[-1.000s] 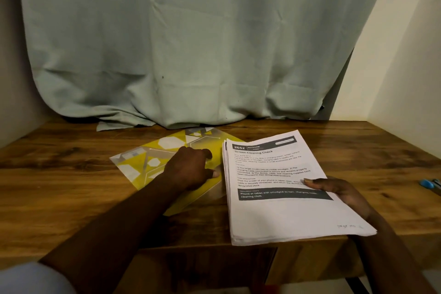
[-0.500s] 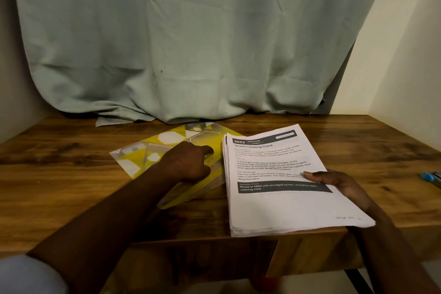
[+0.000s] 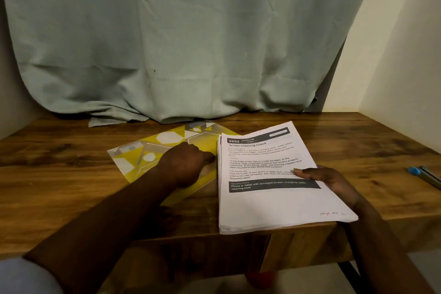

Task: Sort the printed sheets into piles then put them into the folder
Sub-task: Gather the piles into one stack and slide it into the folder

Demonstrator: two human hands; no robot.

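Observation:
A thick stack of printed sheets lies on the wooden table, its near edge hanging over the table's front. The top page is headed "Screen Cleaning Check". My right hand holds the stack's right edge, thumb on top of the page. To the left lies a yellow folder with white and grey shapes, touching the stack. My left hand rests on the folder with curled fingers gripping its right edge beside the stack. The folder's near right part looks slightly raised.
A pale green cloth hangs behind the table and bunches on its back edge. A blue-tipped pen or tool lies at the far right. Walls close in on both sides.
My left hand curled its fingers at the folder's right edge, and that edge lifted a little. My right hand and the stack stayed in place.

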